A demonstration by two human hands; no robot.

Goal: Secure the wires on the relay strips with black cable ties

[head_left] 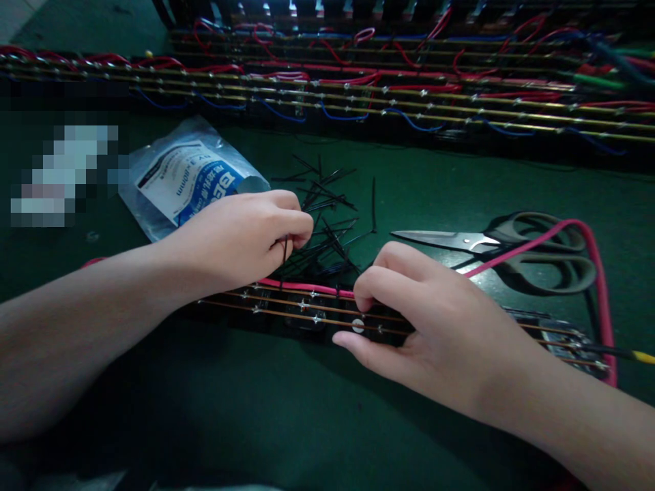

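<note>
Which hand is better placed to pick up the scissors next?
Probably the right hand: the scissors lie just beyond it, while the left hand pinches a black cable tie farther away.

My left hand [240,239] and right hand [434,327] are bare — no gloves, rings or watch — and both forearms show unsleeved to the frame's edge.

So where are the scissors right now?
The scissors lie on the green table, right of the loose black cable ties and just beyond the right hand, with the pink wire looped over their handles.
</note>
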